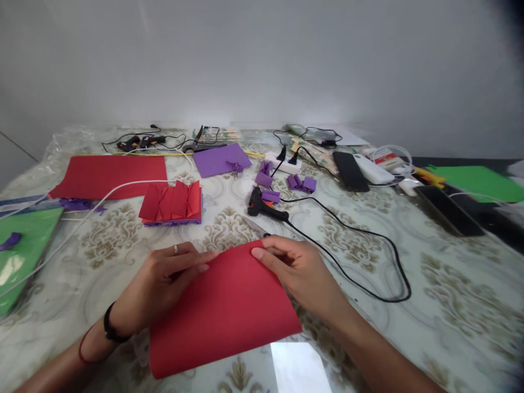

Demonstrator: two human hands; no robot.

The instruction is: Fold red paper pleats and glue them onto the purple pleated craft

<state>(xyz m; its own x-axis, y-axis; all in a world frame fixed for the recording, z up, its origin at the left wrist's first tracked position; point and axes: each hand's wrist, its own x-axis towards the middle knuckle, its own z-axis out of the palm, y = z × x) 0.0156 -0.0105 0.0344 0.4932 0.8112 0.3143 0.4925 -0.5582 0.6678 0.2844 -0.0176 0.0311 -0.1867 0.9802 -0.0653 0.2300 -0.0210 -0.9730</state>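
A sheet of red paper [229, 305] is between my hands, curved over near the front of the table. My left hand [167, 278] grips its upper left edge, thumb on the near face and fingers behind. At the upper right corner my right hand [295, 267] pinches the paper between thumb and fingers. Just beyond that corner lie scissors [256, 225], their handles mostly hidden. A black glue gun [266, 207] rests behind them, its cord looping to the right. Folded red paper pieces [171, 201] sit on a purple stack beyond my left hand.
Purple folded strips [302, 183] lie around a white power strip [283, 162]. A larger red sheet [114, 176] and a green pack [28, 245] are on the left, crossed by a white cable [118, 188]. Phones [448, 210] and green sheets [478, 182] occupy the right.
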